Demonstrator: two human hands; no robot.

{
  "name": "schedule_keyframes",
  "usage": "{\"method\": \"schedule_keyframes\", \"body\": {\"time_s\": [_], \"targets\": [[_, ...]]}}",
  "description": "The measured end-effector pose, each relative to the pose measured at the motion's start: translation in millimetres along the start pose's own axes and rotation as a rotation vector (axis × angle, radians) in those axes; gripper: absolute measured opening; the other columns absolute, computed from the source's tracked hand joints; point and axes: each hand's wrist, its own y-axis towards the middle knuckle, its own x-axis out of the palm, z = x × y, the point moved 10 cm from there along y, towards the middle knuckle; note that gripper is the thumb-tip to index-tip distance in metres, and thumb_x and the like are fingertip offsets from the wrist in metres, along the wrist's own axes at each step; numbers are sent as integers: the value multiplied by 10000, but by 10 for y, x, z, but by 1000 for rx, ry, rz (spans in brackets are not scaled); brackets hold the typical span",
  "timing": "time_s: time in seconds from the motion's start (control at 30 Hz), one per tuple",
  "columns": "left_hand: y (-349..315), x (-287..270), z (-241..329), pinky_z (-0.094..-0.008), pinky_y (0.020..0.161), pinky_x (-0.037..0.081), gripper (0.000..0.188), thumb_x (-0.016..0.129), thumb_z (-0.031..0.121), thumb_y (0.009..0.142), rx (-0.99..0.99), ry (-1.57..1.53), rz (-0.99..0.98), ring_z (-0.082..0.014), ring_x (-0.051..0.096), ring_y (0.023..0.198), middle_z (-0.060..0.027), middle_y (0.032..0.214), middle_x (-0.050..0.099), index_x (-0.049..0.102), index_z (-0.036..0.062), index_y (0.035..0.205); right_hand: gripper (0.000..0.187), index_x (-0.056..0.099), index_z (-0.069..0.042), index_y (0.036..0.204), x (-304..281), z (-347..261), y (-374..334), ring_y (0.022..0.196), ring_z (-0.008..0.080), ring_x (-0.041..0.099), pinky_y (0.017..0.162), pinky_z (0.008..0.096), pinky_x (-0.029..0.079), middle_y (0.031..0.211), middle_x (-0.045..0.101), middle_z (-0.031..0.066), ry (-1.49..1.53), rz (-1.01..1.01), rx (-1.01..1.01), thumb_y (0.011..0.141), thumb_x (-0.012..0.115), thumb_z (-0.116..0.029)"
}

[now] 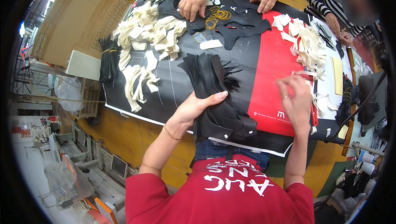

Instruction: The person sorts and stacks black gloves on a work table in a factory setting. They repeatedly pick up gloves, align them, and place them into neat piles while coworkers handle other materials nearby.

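Note:
My left hand (193, 109) is closed around a thick bundle of black fabric pieces (212, 79), its thumb lying across the top. The pieces fan out at their far end, and small white marks show on the near ends. My right hand (296, 98) is raised over the red part of the table covering (270, 71), apart from the bundle. Motion smears its fingers, so whether it holds anything is unclear. Close to its right side lie cream fabric pieces (307, 44) in a loose pile and a red-handled tool (314, 116).
Cream pieces (138, 30) heap up at the left, beside a tied bundle of black strips (108, 59). Yellow rubber bands (220, 14) and black cut pieces (241, 30) lie farther back. Across the table are a person's hands (193, 3); another person in stripes (324, 1) works at the far right.

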Motion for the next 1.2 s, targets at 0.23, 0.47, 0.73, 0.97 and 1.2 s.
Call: {"method": "schedule_keyframes", "body": {"time_s": [0.23, 0.47, 0.73, 0.97, 1.2], "targets": [[92, 114, -117, -282, 851, 544, 450, 725, 278, 911, -108, 271, 94, -132, 640, 981, -85, 1101, 659, 570, -11, 1220, 512, 653, 87, 1046, 935, -583, -411, 724, 273, 654, 684, 370, 518, 792, 656, 182, 589, -735, 177, 922, 668, -409], [145, 274, -101, -331, 973, 495, 966, 698, 567, 852, -235, 279, -87, -249, 560, 1196, -240, 1347, 504, 315, -116, 1417, 859, 422, 55, 1390, 1008, -680, -535, 1161, 281, 617, 980, 379, 480, 1211, 633, 223, 978, -644, 257, 809, 784, -462], [199, 259, -113, -295, 923, 515, 742, 766, 298, 871, -278, 345, -168, -178, 582, 1142, -151, 1264, 580, 385, -51, 1404, 1034, 278, 38, 1471, 1030, -663, -539, 1264, 260, 520, 1069, 372, 422, 1370, 500, 192, 1107, -599, 312, 686, 900, -221], [52, 378, 33, -300, 1042, 415, 758, 793, 37, 786, -153, 220, -423, -154, 533, 1203, -118, 1303, 570, 386, -69, 1416, 1026, 269, 81, 1479, 1095, -435, -512, 1320, 225, 444, 1113, 338, 353, 1424, 456, 154, 1377, -730, 409, 673, 874, -114], [96, 352, -8, -310, 1068, 400, 708, 722, -41, 801, -145, 116, -487, -146, 526, 1222, -104, 1349, 546, 385, -66, 1424, 1037, 273, 74, 1485, 1192, -355, -532, 1335, 221, 426, 1123, 344, 340, 1447, 433, 149, 1469, -729, 398, 661, 876, -107]]}}
